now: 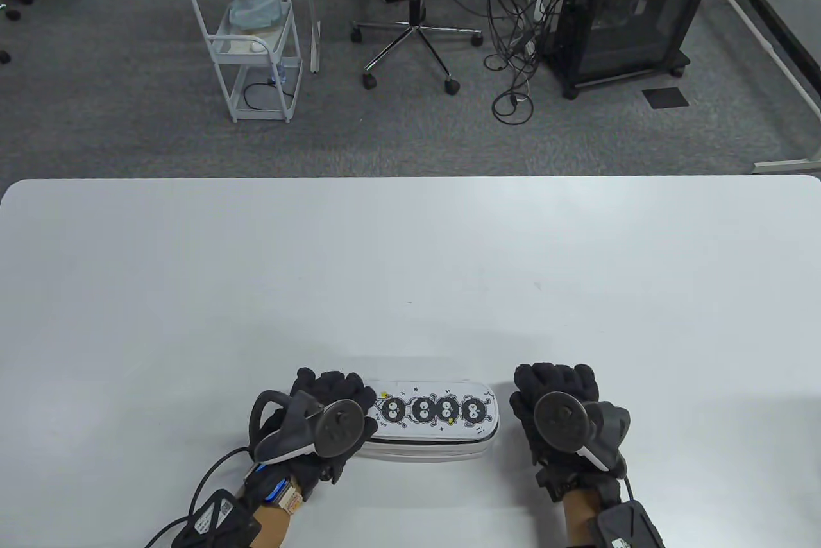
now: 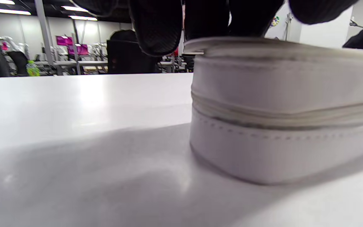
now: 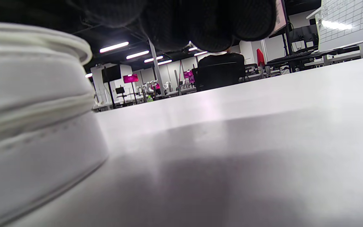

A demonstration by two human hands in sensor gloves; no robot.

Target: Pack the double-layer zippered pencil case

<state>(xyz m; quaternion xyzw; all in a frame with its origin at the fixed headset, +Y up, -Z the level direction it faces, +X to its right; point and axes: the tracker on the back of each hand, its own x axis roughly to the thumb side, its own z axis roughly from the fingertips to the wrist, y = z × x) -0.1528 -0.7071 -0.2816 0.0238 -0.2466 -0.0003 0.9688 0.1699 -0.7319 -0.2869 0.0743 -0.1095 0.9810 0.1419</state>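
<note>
Black-gloved, the left hand (image 1: 327, 419) lies over the 9 o'clock end of the case (image 1: 436, 423), its fingers (image 2: 156, 25) draped on the top panel there; in the left wrist view they rest on the lid's edge and do not curl round anything, so the hand presses or steadies the case without gripping it. That hold looks meant to pin the case to the table (image 1: 410, 265) so that it will not slide when a zip is pulled. The right hand (image 1: 564, 413) sits just beside the 3 o'clock end, fingers bent downward; I cannot tell whether it touches the case, and it holds nothing that shows. Standing there probably puts it within reach of a zip pull, though no pull is visible.

White with four dark round cartoon faces on top, the case lies flat at the table's 6 o'clock edge, long side running 9 to 3. Its side zip (image 2: 279, 118) appears closed in both wrist views, which suggests either packing is finished or not yet begun
</note>
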